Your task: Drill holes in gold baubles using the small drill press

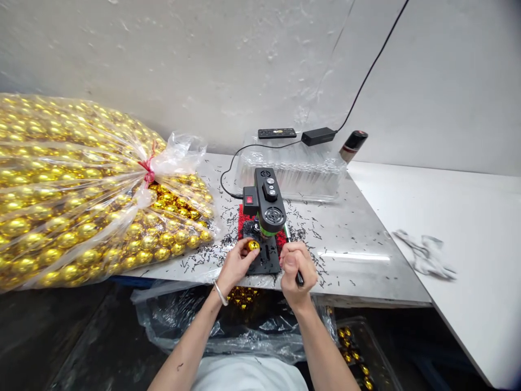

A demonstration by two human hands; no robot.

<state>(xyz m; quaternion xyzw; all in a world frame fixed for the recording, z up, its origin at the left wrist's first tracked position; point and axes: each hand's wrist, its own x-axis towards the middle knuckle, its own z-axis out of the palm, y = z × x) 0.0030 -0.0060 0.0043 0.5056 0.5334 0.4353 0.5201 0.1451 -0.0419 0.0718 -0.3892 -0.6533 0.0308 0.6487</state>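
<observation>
My left hand (239, 259) pinches a shiny gold ball (253, 246) between thumb and fingers, just above the dark base plate (264, 264) of a small black bench machine (268, 201). A dark mark shows on top of the ball. My right hand (299, 269) is wrapped round the machine's lever (300, 278), whose black end pokes out below the fist. The machine's head, with a red switch and round vents, hangs over the plate and hides part of what lies beneath. Red matting (280, 239) shows around the base.
A big clear bag (81, 206) of gold balls, tied with red string, fills the left. Behind the machine sit a clear plastic box (291, 176), a power adapter (318, 136) and a spray can (353, 145). Black shavings litter the table. A glove-like white cloth (425, 254) lies right.
</observation>
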